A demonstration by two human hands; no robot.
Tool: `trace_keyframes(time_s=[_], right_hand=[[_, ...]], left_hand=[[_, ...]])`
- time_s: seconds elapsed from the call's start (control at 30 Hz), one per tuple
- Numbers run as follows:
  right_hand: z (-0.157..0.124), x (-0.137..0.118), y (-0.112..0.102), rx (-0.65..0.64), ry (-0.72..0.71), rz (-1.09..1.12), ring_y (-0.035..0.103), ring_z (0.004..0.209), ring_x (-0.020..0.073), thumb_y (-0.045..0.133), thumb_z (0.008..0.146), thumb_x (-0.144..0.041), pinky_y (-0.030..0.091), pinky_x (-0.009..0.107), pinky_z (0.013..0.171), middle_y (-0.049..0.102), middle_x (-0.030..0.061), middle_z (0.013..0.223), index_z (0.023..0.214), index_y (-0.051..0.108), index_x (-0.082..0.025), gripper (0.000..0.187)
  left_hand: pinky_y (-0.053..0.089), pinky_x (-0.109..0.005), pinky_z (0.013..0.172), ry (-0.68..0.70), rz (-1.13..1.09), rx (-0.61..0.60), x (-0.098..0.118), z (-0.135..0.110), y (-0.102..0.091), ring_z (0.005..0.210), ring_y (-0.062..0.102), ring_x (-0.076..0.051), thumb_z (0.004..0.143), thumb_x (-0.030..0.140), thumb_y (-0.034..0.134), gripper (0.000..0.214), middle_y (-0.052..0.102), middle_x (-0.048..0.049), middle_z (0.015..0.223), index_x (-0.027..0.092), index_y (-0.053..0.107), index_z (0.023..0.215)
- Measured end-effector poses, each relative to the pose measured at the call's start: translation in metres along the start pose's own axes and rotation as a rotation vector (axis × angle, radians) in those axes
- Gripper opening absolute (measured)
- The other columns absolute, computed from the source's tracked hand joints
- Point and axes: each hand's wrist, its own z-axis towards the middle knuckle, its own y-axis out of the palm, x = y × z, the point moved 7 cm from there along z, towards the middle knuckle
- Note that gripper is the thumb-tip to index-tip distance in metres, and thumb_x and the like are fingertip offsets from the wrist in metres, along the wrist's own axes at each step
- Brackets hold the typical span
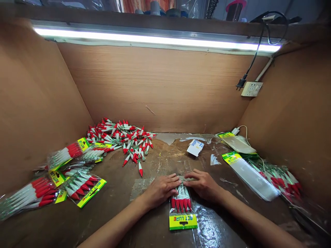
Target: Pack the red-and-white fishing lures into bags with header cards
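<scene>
The left hand (162, 188) and right hand (203, 184) are at the far end of the lure packet (181, 205), which lies flat on the tabletop (116, 187) in front of the person. Fingers of both hands are bent and partly spread, tips at the packet's far end; whether they pinch the film cannot be told. The packet's long axis runs near to far. Its yellow header card (183, 222) faces the person's side, lettering inverted; the red lure ends point the same way.

The tabletop is brown and scuffed. Loose lures (129, 136) are heaped at back left, filled packets (84, 186) at left, clear sleeves (254, 177) at right. Wood-toned panels (160, 75) enclose 3 sides; 1 lit tube (155, 38) spans the back panel. 1 black plug (241, 82) hangs beside a socket (252, 89).
</scene>
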Motion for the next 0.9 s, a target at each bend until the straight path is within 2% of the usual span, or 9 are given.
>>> trace_keyframes(time_s=[0.13, 0.27, 0.4, 0.47, 0.53, 0.63, 0.73, 0.83, 0.9], right_hand=[[-0.016, -0.016, -0.006, -0.117, -0.089, -0.134, 0.061, 0.114, 0.0259, 0.052, 0.094, -0.014, 0.052, 0.043, 0.093, 0.061, 0.0107, 0.138, 0.142, 0.052, -0.028, 0.049], [-0.03, -0.014, -0.011, -0.122, -0.022, -0.07, 0.061, 0.117, 0.0263, 0.052, 0.093, -0.013, 0.051, 0.045, 0.096, 0.057, 0.0091, 0.143, 0.138, 0.056, -0.033, 0.05], [-0.042, 0.018, -0.018, 0.108, 0.251, 0.09, 0.06, 0.119, 0.026, 0.047, 0.097, -0.016, 0.053, 0.043, 0.097, 0.059, 0.011, 0.137, 0.126, 0.065, -0.029, 0.037], [-0.049, 0.035, -0.02, 0.228, 0.357, 0.132, 0.059, 0.12, 0.0261, 0.046, 0.098, -0.018, 0.052, 0.044, 0.099, 0.06, 0.0117, 0.132, 0.127, 0.064, -0.027, 0.036], [-0.054, 0.046, -0.02, 0.269, 0.404, 0.131, 0.059, 0.119, 0.0265, 0.046, 0.098, -0.02, 0.051, 0.045, 0.1, 0.06, 0.0114, 0.128, 0.128, 0.064, -0.027, 0.035], [-0.061, 0.053, -0.021, 0.255, 0.417, 0.116, 0.061, 0.115, 0.027, 0.045, 0.099, -0.023, 0.053, 0.044, 0.098, 0.06, 0.0113, 0.125, 0.126, 0.065, -0.028, 0.034], [-0.067, 0.055, -0.023, 0.26, 0.418, 0.105, 0.061, 0.115, 0.0275, 0.044, 0.1, -0.025, 0.053, 0.044, 0.097, 0.061, 0.0115, 0.124, 0.126, 0.065, -0.028, 0.033], [-0.07, 0.058, -0.024, 0.272, 0.41, 0.08, 0.061, 0.116, 0.0283, 0.046, 0.099, -0.027, 0.053, 0.045, 0.098, 0.06, 0.0109, 0.127, 0.127, 0.063, -0.029, 0.033], [-0.074, 0.063, -0.024, 0.278, 0.403, 0.051, 0.06, 0.119, 0.0289, 0.048, 0.098, -0.028, 0.052, 0.045, 0.1, 0.059, 0.0101, 0.13, 0.13, 0.061, -0.031, 0.034]], left_hand=[[0.016, -0.05, 0.122, 0.038, 0.142, -0.122, 0.009, -0.021, -0.007, 0.151, 0.016, -0.033, 0.092, 0.061, 0.055, 0.078, 0.023, -0.0069, 0.163, 0.031, 0.024, 0.156], [0.015, -0.051, 0.121, 0.043, 0.131, -0.15, 0.014, -0.025, -0.021, 0.151, 0.014, -0.033, 0.095, 0.053, 0.054, 0.07, 0.016, -0.003, 0.165, 0.036, 0.023, 0.156], [0.03, -0.046, 0.115, -0.19, 0.062, 0.033, 0.013, 0.006, -0.028, 0.141, 0.039, -0.03, 0.098, 0.038, 0.047, 0.066, 0.037, -0.0095, 0.158, 0.028, 0.02, 0.158], [0.037, -0.051, 0.106, -0.364, 0.143, 0.104, 0.012, 0.021, -0.022, 0.13, 0.048, -0.037, 0.091, 0.042, 0.06, 0.066, 0.053, -0.0165, 0.141, 0.022, 0.039, 0.15], [0.041, -0.053, 0.097, -0.422, 0.182, 0.079, 0.016, 0.031, -0.011, 0.12, 0.052, -0.041, 0.082, 0.041, 0.07, 0.05, 0.061, -0.0182, 0.124, 0.019, 0.063, 0.126], [0.046, -0.043, 0.087, -0.421, 0.15, 0.061, 0.021, 0.031, -0.003, 0.107, 0.058, -0.035, 0.072, 0.042, 0.079, 0.036, 0.065, -0.0121, 0.109, 0.02, 0.069, 0.1], [0.047, -0.028, 0.068, -0.433, -0.152, 0.037, 0.016, 0.012, -0.009, 0.083, 0.062, -0.022, 0.068, 0.042, 0.082, 0.043, 0.066, -0.0021, 0.09, 0.022, 0.062, 0.101], [0.045, -0.022, 0.059, -0.448, -0.428, 0.188, -0.004, -0.029, -0.054, 0.073, 0.061, -0.016, 0.074, 0.04, 0.077, 0.045, 0.067, 0.0, 0.088, 0.021, 0.057, 0.11], [0.048, -0.022, 0.062, -0.52, -0.295, 0.527, -0.028, -0.08, -0.122, 0.077, 0.064, -0.017, 0.079, 0.043, 0.071, 0.048, 0.069, -0.0023, 0.096, 0.019, 0.056, 0.117]])
